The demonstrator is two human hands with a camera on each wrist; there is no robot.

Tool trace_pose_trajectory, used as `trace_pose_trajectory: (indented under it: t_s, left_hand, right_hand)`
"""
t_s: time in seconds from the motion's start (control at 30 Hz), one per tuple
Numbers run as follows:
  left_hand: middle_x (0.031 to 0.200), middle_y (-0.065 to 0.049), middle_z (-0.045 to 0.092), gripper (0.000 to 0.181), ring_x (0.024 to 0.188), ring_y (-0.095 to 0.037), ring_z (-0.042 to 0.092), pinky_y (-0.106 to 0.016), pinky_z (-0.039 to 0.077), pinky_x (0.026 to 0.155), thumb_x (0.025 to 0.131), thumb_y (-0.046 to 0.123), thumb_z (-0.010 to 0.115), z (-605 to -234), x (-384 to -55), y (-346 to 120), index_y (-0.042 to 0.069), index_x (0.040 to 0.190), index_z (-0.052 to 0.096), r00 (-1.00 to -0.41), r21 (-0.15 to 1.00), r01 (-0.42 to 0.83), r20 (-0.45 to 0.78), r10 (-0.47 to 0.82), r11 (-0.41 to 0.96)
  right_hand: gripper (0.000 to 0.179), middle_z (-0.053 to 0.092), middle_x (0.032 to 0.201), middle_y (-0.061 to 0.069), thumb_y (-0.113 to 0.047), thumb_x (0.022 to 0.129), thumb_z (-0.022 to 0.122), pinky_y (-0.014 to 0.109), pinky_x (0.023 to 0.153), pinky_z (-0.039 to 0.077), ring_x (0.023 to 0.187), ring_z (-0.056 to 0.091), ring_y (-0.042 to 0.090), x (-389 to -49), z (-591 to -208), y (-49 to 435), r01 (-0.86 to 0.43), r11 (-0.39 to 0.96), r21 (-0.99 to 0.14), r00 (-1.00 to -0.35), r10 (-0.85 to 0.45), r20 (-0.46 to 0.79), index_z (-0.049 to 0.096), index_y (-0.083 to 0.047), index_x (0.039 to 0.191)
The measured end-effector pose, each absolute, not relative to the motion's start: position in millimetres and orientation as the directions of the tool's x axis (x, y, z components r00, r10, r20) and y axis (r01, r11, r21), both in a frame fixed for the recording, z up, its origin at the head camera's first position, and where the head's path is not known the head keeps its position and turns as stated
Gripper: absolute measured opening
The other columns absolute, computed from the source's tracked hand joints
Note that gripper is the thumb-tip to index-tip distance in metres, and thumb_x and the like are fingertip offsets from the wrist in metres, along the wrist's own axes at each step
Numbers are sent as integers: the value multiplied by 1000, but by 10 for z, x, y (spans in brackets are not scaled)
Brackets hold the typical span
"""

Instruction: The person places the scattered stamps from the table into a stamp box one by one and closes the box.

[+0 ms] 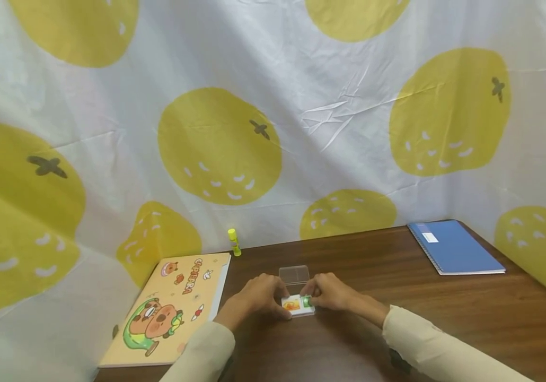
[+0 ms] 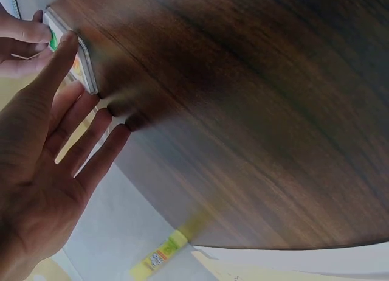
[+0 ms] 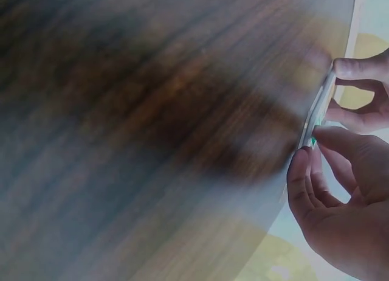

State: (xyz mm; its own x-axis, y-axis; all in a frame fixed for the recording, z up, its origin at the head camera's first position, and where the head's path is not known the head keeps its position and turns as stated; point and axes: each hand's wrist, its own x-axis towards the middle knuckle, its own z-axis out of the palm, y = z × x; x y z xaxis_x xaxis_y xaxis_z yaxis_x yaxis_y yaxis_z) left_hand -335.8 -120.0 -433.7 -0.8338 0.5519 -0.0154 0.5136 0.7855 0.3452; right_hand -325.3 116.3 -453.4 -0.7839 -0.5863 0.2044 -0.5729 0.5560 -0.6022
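Observation:
A small clear plastic case lies on the table in front of me, its hinged lid standing raised at the far side. In it is a white card with an orange picture, and beside that a green-printed card. My left hand holds the case's left edge between thumb and fingers; in the left wrist view the other fingers extend past the case. At the right end, my right hand pinches at the green-printed card, thumb over it and the remaining fingers curled by the case's edge.
A capybara-print folder lies at the left of the wooden table. A yellow glue stick stands at the back edge near it. The blue spiral notebook is at the back right. Fruit-print cloth hangs around the table.

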Motion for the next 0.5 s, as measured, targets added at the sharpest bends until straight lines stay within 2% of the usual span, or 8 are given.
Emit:
trace_pose_trajectory:
  t_s: [0.3, 0.5]
  left_hand:
    - [99, 10, 75, 45, 89, -10, 64, -34, 54, 85, 70, 41, 96, -4355, -3365, -1218, 17, 104, 78, -829, 338, 525, -6, 559, 781]
    - [100, 9, 75, 45, 92, -11, 65, -36, 54, 86, 71, 41, 96, -4359, -3356, -1222, 17, 104, 78, -825, 339, 534, 9, 565, 774]
  right_hand:
    - [8, 63, 89, 4, 1, 88, 73, 22, 67, 52, 76, 56, 10, -3246, -4527, 1171, -571, 568, -593, -782, -596, 182, 77, -3, 95]
    - [8, 63, 89, 2, 0, 91, 72, 21, 65, 50, 75, 53, 7, -3260, -4526, 1185, -588, 570, -574, -771, -609, 186, 78, -3, 96]
